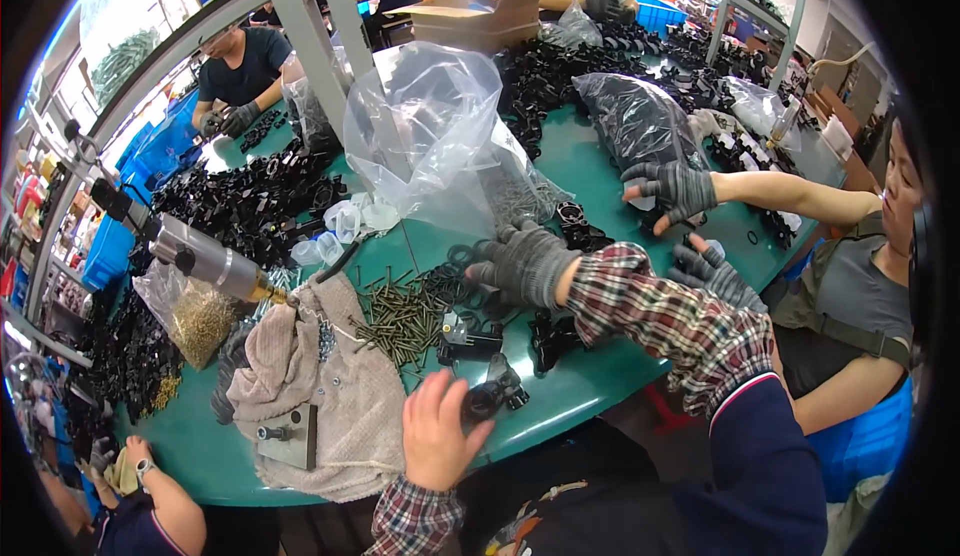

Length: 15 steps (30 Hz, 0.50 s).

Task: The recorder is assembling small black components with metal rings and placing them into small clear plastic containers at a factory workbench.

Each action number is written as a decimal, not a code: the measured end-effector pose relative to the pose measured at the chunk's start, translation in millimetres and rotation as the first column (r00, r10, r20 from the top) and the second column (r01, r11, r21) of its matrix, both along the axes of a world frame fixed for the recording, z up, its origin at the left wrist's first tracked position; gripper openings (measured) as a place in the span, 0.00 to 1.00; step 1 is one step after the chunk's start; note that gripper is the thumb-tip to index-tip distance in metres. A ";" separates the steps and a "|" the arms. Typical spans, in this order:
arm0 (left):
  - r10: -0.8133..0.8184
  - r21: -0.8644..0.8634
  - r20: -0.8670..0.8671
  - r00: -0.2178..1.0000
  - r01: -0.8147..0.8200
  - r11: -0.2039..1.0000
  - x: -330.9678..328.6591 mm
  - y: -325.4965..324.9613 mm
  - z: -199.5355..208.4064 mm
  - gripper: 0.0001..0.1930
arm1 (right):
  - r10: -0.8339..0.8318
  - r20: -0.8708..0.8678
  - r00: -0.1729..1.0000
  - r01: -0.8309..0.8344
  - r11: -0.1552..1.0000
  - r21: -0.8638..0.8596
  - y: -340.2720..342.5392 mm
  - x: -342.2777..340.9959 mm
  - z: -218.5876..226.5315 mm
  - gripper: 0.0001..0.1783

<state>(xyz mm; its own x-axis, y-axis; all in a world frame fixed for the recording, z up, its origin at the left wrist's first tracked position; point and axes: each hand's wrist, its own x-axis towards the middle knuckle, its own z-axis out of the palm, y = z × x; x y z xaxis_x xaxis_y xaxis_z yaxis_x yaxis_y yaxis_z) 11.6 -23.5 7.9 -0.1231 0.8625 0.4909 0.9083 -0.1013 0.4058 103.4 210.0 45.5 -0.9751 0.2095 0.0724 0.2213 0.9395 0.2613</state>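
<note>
My left hand (pixel 436 434) is bare and open near the table's front edge, fingers stretched. Right beside its thumb and index finger lies a black ring-shaped clamp part (pixel 484 402); I cannot tell whether they touch it. My right hand (pixel 530 264), in a grey knitted glove, reaches down among black rings (pixel 462 254). Its fingers look drawn together, and whatever is between them is hidden. Just below the rings sits a black block-like part (pixel 470 338) with a bright metal piece. A heap of long brass-coloured screws (pixel 402 318) lies left of the rings.
A silver power screwdriver (pixel 212 260) hangs at left above a beige towel (pixel 275 376), which bears a metal fixture block (pixel 288 438). Clear plastic bags (pixel 425 146) and piles of black parts (pixel 240 196) cover the back. At right, a co-worker's gloved hands (pixel 672 191) reach in close to my right sleeve.
</note>
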 end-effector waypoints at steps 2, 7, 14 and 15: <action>0.049 -0.072 -0.018 0.999 -0.051 0.996 -3.3 -1.4 -1.9 0.30 | -0.036 0.068 0.997 0.039 0.998 -0.047 4.4 -10.6 3.8 0.16; -0.004 -0.089 0.187 0.982 0.021 0.996 -13.8 -8.1 -17.8 0.32 | -0.070 -0.030 0.997 0.053 0.924 -0.378 -18.8 -10.6 26.6 0.17; 0.058 -0.222 0.530 0.846 0.072 0.972 -22.7 -4.6 -18.0 0.30 | 0.507 -0.441 0.741 -0.644 0.722 -0.252 -70.4 9.5 12.5 0.17; 0.058 -0.219 0.534 0.844 0.071 0.973 -24.5 -3.2 -18.3 0.30 | 0.512 -0.411 0.755 -0.633 0.733 -0.250 -71.2 7.6 12.8 0.17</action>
